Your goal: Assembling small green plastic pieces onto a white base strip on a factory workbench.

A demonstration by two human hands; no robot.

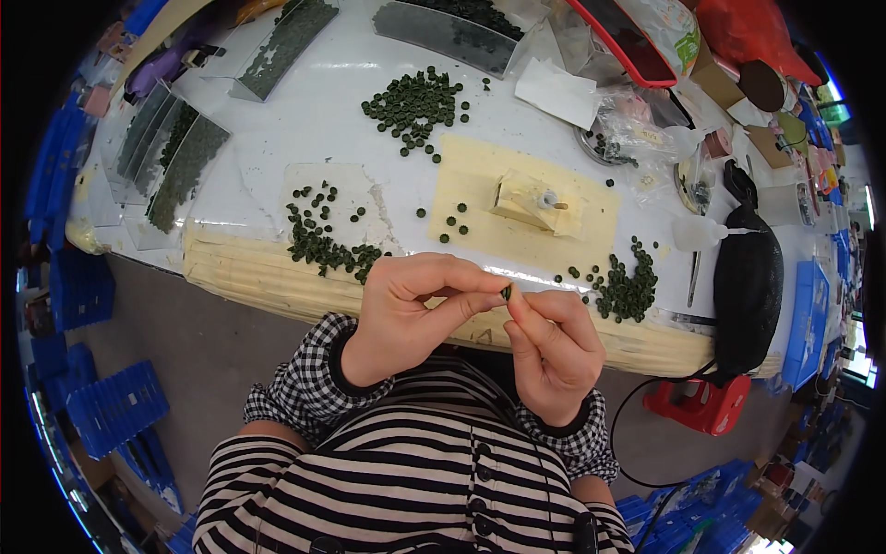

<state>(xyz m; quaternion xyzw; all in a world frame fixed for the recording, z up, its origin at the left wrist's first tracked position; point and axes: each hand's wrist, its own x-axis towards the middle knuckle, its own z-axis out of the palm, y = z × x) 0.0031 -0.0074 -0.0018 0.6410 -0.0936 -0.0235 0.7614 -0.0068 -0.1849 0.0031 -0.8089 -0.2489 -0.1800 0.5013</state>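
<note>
My left hand (420,312) and my right hand (556,346) meet fingertip to fingertip just above the table's front edge. Between them is a small dark green disc-like piece (506,292). The left thumb and forefinger are pinched on it, and the right fingertips press against it from the other side, partly hiding it. Left of my hands lies a heap of dark green pieces (328,249). A second small heap (629,288) is to the right. Farther back is a larger pile of dark green round pieces (413,106).
A small block fixture with a peg (540,201) stands on a yellow sheet (466,166). Clear trays of green pieces (189,166) are at left. At right are a black bag (746,277), tweezers (694,279) and a red-framed device (628,46). Padding covers the table's front edge (249,275).
</note>
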